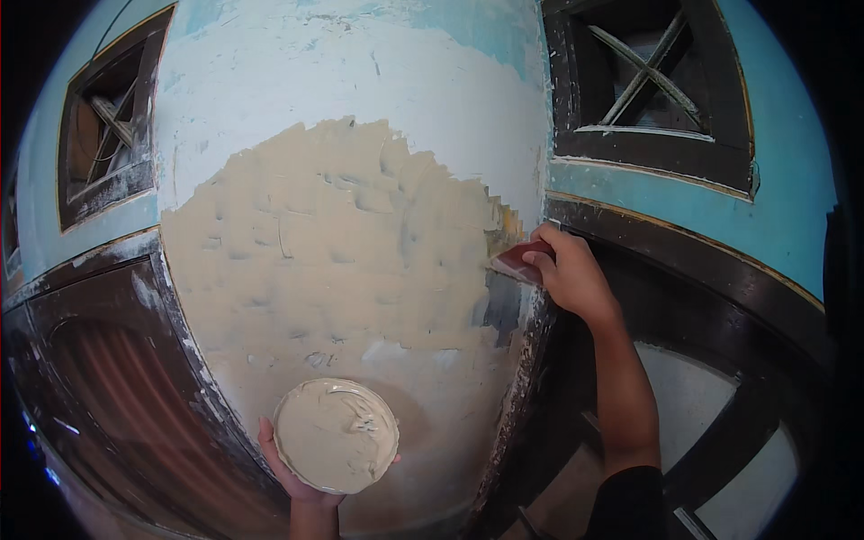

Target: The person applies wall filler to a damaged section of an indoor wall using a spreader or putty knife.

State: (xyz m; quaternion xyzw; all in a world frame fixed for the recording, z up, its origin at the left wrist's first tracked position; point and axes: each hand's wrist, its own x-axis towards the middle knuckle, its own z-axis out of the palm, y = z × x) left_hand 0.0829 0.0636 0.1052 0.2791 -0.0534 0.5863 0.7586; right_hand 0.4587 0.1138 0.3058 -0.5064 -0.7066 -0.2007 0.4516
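Note:
My left hand (297,486) holds up a round shallow dish (335,435) filled with beige putty, close to the wall at the bottom centre. My right hand (569,273) grips a reddish-brown putty knife (517,261) and presses its blade against the right edge of the wall pillar. A wide patch of fresh beige putty (342,252) covers the middle of the pillar. Above it the wall (360,72) is white and pale blue.
Dark window frames (648,81) with crossed bars sit at the upper right and upper left (108,135). A dark arched frame (117,378) flanks the pillar at the lower left, and another with pale panes (720,396) at the lower right.

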